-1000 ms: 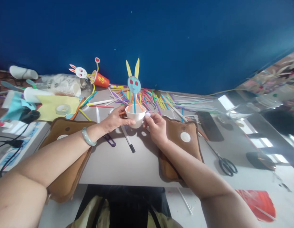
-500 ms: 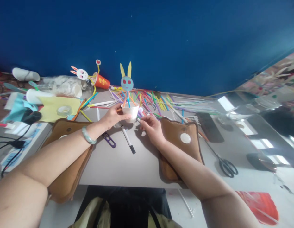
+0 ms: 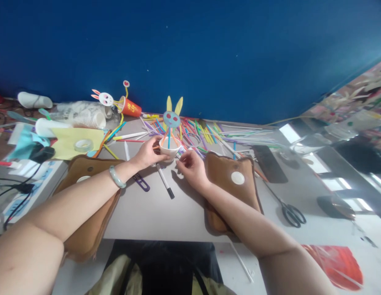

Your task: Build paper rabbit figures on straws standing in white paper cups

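Head view: the left hand (image 3: 149,154) grips the white cup (image 3: 172,152) by its left side, in front of the loose straws (image 3: 207,133). The right hand (image 3: 192,167) is curled just beside the cup; whether it holds anything cannot be told. Judged risks: excess squeeze could buckle the cup wall; a knock could tilt the rabbit face (image 3: 172,119) on its stems (image 3: 169,139).

There is one blue bunny (image 3: 172,119). On its left are one white bunny (image 3: 106,99) and one tape roll (image 3: 83,150). On its right is one pair of scissors (image 3: 285,206). Behind it are many straws (image 3: 207,133), too blurry to count.
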`<state>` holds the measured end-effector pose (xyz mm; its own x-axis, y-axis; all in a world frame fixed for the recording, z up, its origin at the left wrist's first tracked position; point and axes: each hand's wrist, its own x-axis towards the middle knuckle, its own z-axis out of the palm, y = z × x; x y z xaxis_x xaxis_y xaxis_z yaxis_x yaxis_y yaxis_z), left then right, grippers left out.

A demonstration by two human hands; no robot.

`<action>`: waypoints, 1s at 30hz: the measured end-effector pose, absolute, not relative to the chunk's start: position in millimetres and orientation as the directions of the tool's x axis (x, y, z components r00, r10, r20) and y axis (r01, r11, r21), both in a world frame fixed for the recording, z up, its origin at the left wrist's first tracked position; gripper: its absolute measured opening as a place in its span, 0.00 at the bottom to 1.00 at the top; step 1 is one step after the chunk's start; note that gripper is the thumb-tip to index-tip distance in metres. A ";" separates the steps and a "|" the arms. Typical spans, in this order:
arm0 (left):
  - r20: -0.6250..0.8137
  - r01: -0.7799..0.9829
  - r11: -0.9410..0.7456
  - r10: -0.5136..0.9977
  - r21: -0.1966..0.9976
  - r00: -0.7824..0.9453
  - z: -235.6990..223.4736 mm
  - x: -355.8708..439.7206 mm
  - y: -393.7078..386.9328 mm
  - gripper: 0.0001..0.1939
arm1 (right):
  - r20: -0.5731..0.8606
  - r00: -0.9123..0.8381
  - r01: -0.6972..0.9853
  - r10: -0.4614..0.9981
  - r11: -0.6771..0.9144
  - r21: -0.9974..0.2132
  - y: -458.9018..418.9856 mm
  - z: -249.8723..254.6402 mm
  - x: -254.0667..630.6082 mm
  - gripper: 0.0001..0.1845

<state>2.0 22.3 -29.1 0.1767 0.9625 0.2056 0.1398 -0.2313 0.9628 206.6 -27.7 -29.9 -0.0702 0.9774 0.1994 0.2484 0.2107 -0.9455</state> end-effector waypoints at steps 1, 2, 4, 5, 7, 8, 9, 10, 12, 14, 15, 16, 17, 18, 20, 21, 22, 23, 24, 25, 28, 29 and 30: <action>0.196 0.126 -0.221 0.963 0.967 0.182 -28.1 1.8 22.1 0.39 | 0.170 -0.020 0.205 0.985 0.170 -0.964 -25.6 -30.4 207.5 0.17; 0.189 0.113 -0.213 0.963 0.970 0.194 -26.9 1.6 21.8 0.39 | 0.135 0.021 0.154 0.991 0.131 -0.979 -23.2 -30.5 208.4 0.20; 0.178 0.096 -0.204 0.957 0.974 0.228 -25.2 1.5 21.4 0.38 | 0.074 0.053 0.050 0.996 0.071 -0.996 -18.3 -29.7 210.3 0.26; 0.173 0.093 -0.200 0.955 0.975 0.240 -24.8 1.5 21.1 0.37 | 0.051 0.042 0.005 0.998 0.051 -0.999 -16.2 -28.8 211.3 0.28; 0.161 0.095 -0.189 0.956 0.977 0.247 -25.0 1.8 20.5 0.37 | 0.021 -0.014 -0.061 1.000 0.020 -0.998 -13.1 -26.8 212.9 0.28; 0.159 0.099 -0.188 0.956 0.977 0.246 -25.4 2.1 20.2 0.37 | 0.011 -0.048 -0.083 0.999 0.008 -0.997 -12.2 -26.0 213.5 0.27; 0.163 0.106 -0.194 0.955 0.975 0.248 -25.7 2.3 19.8 0.37 | 0.004 -0.073 -0.101 0.997 -0.003 -0.995 -11.6 -25.3 213.8 0.26; 0.171 0.117 -0.206 0.952 0.972 0.255 -25.9 2.5 19.3 0.37 | 0.000 -0.088 -0.116 0.996 -0.010 -0.993 -11.2 -25.0 214.1 0.25; 0.194 0.140 -0.238 0.942 0.961 0.273 -24.7 2.4 18.1 0.36 | -0.004 -0.086 -0.143 0.996 -0.016 -0.990 -10.7 -24.9 214.0 0.23; 0.210 0.158 -0.265 0.932 0.951 0.297 -21.1 1.6 16.6 0.35 | -0.014 -0.071 -0.155 0.997 -0.025 -0.988 -10.2 -25.1 213.7 0.22; 0.214 0.158 -0.273 0.926 0.949 0.312 -18.6 0.9 15.8 0.36 | -0.019 -0.066 -0.151 0.998 -0.029 -0.988 -10.1 -25.1 213.5 0.22; 0.215 0.148 -0.275 0.920 0.950 0.328 -15.8 0.0 15.1 0.37 | -0.023 -0.061 -0.142 0.998 -0.032 -0.989 -10.1 -25.0 213.4 0.23; 0.212 0.131 -0.270 0.915 0.954 0.343 -13.0 -0.9 14.6 0.38 | -0.025 -0.056 -0.129 0.998 -0.032 -0.991 -10.3 -24.6 213.2 0.23; 0.203 0.112 -0.256 0.913 0.960 0.354 -10.3 -1.9 14.2 0.40 | -0.024 -0.053 -0.112 0.998 -0.030 -0.993 -10.7 -24.0 213.1 0.23; 0.172 0.090 -0.217 0.917 0.972 0.359 -6.5 -3.6 13.7 0.41 | -0.015 -0.047 -0.078 0.999 -0.019 -0.997 -12.1 -22.7 212.4 0.23; 0.155 0.098 -0.203 0.918 0.974 0.364 -5.4 -4.2 13.6 0.41 | -0.009 -0.051 -0.064 0.999 -0.012 -0.998 -13.1 -21.9 211.9 0.23; 0.141 0.122 -0.198 0.919 0.973 0.369 -4.9 -4.5 13.4 0.40 | -0.002 -0.058 -0.051 0.998 -0.005 -0.999 -14.2 -21.3 211.3 0.23; 0.132 0.160 -0.203 0.920 0.966 0.370 -4.8 -4.5 13.1 0.39 | 0.004 -0.069 -0.037 0.998 0.002 -0.999 -15.5 -20.7 210.6 0.23; 0.127 0.210 -0.215 0.922 0.954 0.365 -5.1 -4.3 12.6 0.39 | 0.010 -0.081 -0.021 0.997 0.009 -1.000 -16.8 -20.3 209.8 0.22; 0.124 0.269 -0.228 0.927 0.936 0.353 -5.5 -3.8 12.0 0.40 | 0.016 -0.090 -0.003 0.996 0.016 -1.000 -18.0 -20.0 209.0 0.22; 0.139 0.422 -0.253 0.949 0.870 0.282 -6.9 -1.5 9.6 0.40 | 0.025 -0.112 0.048 0.993 0.031 -0.998 -21.0 -19.6 206.9 0.20; 0.150 0.455 -0.261 0.952 0.851 0.265 -7.3 -0.8 8.8 0.38 | 0.024 -0.119 0.056 0.993 0.031 -0.998 -21.6 -19.4 206.4 0.19; 0.164 0.477 -0.270 0.953 0.837 0.254 -7.8 -0.1 8.3 0.37 | 0.021 -0.126 0.060 0.992 0.029 -0.998 -22.1 -19.2 206.0 0.19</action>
